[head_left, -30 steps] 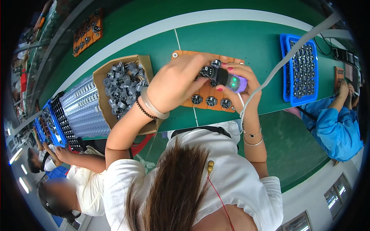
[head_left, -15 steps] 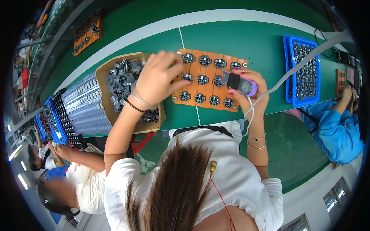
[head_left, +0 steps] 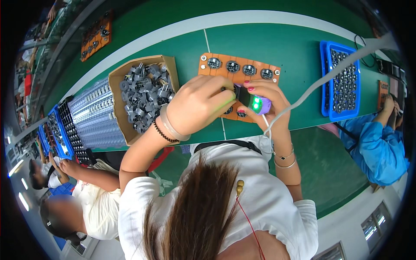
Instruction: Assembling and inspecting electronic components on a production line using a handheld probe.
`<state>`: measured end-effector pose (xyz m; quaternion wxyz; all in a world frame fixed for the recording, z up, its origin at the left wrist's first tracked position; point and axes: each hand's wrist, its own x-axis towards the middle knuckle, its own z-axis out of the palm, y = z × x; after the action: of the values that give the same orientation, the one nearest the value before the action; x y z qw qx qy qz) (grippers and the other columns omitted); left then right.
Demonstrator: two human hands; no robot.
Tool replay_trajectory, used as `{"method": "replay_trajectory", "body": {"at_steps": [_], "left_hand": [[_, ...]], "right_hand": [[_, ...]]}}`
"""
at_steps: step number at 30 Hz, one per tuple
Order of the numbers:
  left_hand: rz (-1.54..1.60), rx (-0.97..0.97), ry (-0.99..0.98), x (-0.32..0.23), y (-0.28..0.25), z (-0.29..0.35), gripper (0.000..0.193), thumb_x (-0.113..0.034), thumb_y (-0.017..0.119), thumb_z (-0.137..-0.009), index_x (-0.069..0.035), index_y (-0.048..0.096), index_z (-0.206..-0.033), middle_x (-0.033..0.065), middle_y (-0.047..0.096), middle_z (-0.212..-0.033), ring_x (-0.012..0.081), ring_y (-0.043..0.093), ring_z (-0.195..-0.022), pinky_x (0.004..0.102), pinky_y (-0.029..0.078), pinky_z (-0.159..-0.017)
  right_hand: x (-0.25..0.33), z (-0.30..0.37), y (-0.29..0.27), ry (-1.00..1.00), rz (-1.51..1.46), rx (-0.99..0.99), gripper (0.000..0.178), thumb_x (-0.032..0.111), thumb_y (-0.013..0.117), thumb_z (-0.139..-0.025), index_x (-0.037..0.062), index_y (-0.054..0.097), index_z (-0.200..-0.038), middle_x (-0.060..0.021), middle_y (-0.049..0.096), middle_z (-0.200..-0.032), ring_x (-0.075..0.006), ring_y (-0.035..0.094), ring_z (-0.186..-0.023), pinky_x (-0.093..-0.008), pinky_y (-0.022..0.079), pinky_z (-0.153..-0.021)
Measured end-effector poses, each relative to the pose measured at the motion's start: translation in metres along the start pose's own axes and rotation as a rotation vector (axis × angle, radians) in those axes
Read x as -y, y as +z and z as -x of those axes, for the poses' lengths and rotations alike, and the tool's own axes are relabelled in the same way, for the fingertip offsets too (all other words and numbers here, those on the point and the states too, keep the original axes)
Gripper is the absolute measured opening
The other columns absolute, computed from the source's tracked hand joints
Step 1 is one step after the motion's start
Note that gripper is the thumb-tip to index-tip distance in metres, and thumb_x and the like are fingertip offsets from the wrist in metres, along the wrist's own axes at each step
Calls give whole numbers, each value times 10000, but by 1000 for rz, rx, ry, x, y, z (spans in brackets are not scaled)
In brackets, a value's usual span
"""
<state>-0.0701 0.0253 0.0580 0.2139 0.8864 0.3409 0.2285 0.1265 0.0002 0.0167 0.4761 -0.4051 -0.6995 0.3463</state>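
Observation:
My right hand (head_left: 274,99) grips a small purple handheld device (head_left: 266,106) with a black end and two green lights glowing. A thin grey cable runs from it. My left hand (head_left: 200,103) reaches over the orange fixture board (head_left: 220,71), its fingers bent together against the device's black end. Whatever sits between those fingertips is hidden. Round dark components with small boards, such as one component (head_left: 232,66), rest in the board's recesses. Both hands cover much of its middle and lower rows.
Left of the board stands a cardboard box (head_left: 170,65) of loose grey parts, beside clear plastic tubes (head_left: 93,115). Blue trays (head_left: 331,113) of components lie at right. A thick grey cable (head_left: 312,89) crosses overhead. Co-workers sit on both sides.
My left hand has come down and right to meet the device. The device has moved slightly left and down, and its green lights are now on. The board has shifted slightly.

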Motion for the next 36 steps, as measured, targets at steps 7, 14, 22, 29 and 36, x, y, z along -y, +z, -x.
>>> {"method": "replay_trajectory", "body": {"at_steps": [7, 14, 22, 29, 36], "left_hand": [[-4, -58, -88, -4, -1, -1, 202, -80, 718, -677, -53, 606, -844, 74, 588, -955, 232, 608, -768, 332, 508, -667], [109, -20, -171, 5, 2, 12, 168, -96, 678, -712, -58, 576, -841, 47, 571, -925, 249, 597, -764, 344, 490, -666], [-285, 98, -196, 33, 17, 24, 161, -104, 672, -693, -77, 588, -828, 29, 578, -918, 221, 536, -923, 334, 415, -787], [-267, 85, -52, 27, 31, 10, 177, -139, 660, -670, -102, 598, -831, 15, 566, -934, 203, 523, -902, 330, 389, -783], [-129, -10, 6, 2, 15, -2, 149, -103, 689, -682, -90, 599, -800, 9, 588, -959, 204, 548, -837, 307, 405, -701]], "right_hand": [[0, 0, 1, 40, -51, 6, 457, 46, 824, -585, 31, 580, -971, -130, 632, -1017, -248, 602, -944, -333, 499, -809], [-5, 7, 5, 113, -167, -59, 457, 43, 806, -629, 35, 593, -1033, -122, 629, -1018, -213, 616, -943, -294, 544, -740], [-12, 16, -6, 128, -30, -57, 489, -2, 803, -611, 28, 541, -1023, -151, 627, -1039, -247, 598, -996, -347, 485, -863], [-8, 14, -8, 81, 3, -47, 473, 2, 804, -608, 24, 552, -1008, -149, 631, -1019, -255, 600, -986, -348, 490, -850], [-8, 12, -7, 9, 79, -30, 462, 21, 812, -601, 19, 569, -994, -147, 634, -1009, -258, 602, -957, -351, 491, -831]]}}
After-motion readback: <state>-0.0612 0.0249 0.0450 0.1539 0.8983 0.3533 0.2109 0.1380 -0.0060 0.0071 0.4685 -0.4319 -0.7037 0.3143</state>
